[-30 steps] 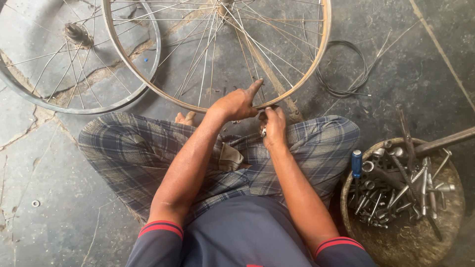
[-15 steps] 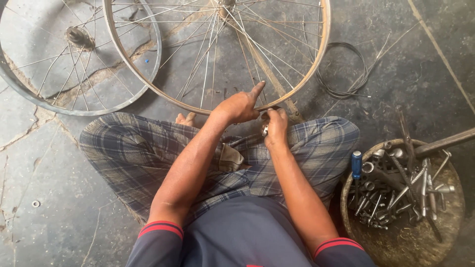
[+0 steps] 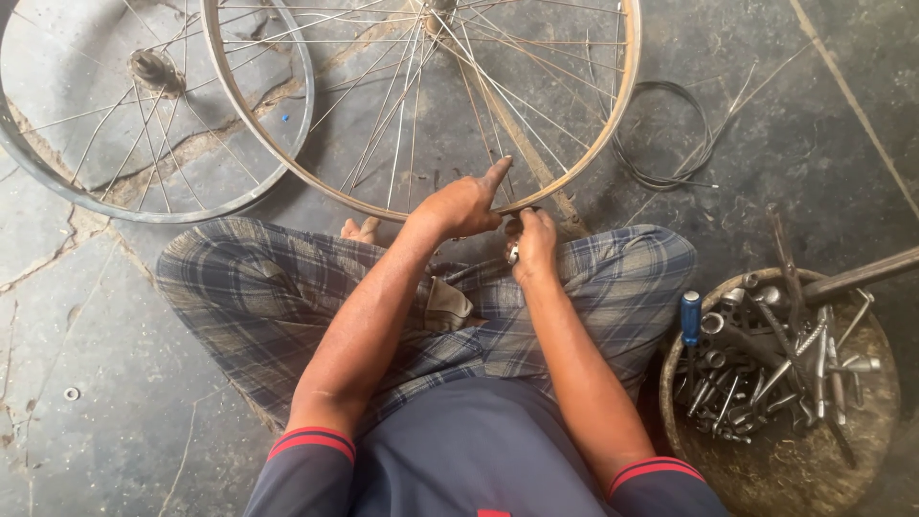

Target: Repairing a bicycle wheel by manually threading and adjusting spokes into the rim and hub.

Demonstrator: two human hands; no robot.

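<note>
Left hand rests on near edge of bicycle wheel rim, forefinger stretched along it, other fingers curled over. Right hand just beside, closed on small metal tool at rim. Rim lies against knees. Step, by look: spoke tightening. Next turn needs rim steady. Second wheel left; tool bowl right.

The person sits cross-legged on the floor, with a wheel in front of the knees and both hands, left and right, at its near rim. A second wheel lies to its left, partly under it. A wire coil lies right of the wheel, and a bowl of tools sits beside the right knee.
</note>
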